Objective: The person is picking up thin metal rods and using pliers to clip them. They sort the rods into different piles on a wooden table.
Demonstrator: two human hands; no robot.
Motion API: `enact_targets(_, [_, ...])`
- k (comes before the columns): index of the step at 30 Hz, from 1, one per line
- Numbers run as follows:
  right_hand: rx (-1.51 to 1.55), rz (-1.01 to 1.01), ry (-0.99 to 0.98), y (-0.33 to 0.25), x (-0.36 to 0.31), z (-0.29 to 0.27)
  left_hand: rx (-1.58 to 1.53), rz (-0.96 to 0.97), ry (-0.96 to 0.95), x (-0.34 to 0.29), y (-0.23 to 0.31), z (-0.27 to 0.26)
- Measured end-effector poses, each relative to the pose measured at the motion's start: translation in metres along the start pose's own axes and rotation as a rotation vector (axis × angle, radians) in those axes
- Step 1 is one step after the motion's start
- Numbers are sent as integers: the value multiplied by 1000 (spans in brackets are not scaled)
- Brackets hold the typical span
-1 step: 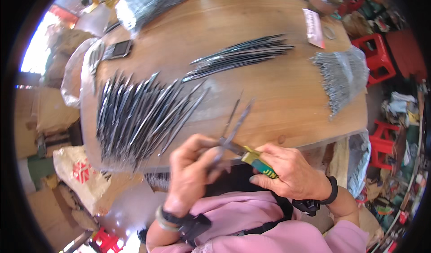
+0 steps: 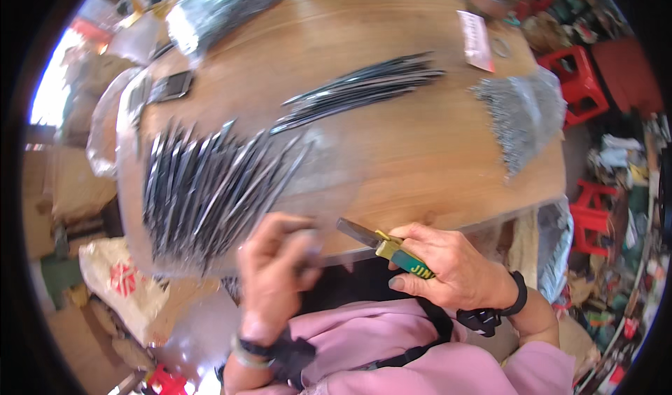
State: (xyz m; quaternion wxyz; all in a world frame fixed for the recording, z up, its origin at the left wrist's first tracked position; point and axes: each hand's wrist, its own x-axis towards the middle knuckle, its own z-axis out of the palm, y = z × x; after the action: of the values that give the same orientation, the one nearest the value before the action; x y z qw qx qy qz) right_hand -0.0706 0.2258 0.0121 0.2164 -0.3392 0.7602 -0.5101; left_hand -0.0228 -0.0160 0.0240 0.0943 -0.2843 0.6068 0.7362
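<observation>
My right hand [image 2: 455, 265] is wrapped round a hand tool [image 2: 413, 262] with a green and yellow handle and a dark, flat metal end; its exact kind is unclear. That metal end points up and left, with nothing visible at its tip. Motion smears my left hand [image 2: 276, 276], its fingers partly curled, near the right side of a pile of long, thin dark strips [image 2: 210, 192]. I cannot make out whether it holds anything. Farther back lies a smaller bundle of similar strips [image 2: 360, 87], slanting up to the right.
On the wooden table [image 2: 413, 164] lie a clear bag of grey pieces [image 2: 528, 118] at right, a pink-white packet [image 2: 475, 41], a dark phone-like device [image 2: 171, 85] and a plastic-wrapped bundle [image 2: 224, 13]. Red stools [image 2: 575, 83] stand beyond the right edge.
My left hand has moved left, away from the tool. Two thin dark strips seen earlier between hand and tool tip no longer show there. My right hand keeps the tool. The view has shifted slightly.
</observation>
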Motion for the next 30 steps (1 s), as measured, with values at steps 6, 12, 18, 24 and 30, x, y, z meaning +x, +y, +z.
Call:
enact_targets(6, [-569, 243, 518, 22, -35, -86, 376, 402, 390, 20, 1, -82])
enact_targets(12, [-1036, 34, 267, 40, -37, -114, 902, 567, 364, 12, -2, -59])
enact_targets(18, [-1097, -156, 148, 49, -23, -106, 1165, 582, 297, 33, 0, -46])
enact_targets(24, [-1201, -189, 184, 50, -20, -102, 919, 540, 106, 31, 34, -27])
enact_targets(30, [-1105, -186, 349, 9, -15, -83, 1326, 993, 67, 78, 53, 39])
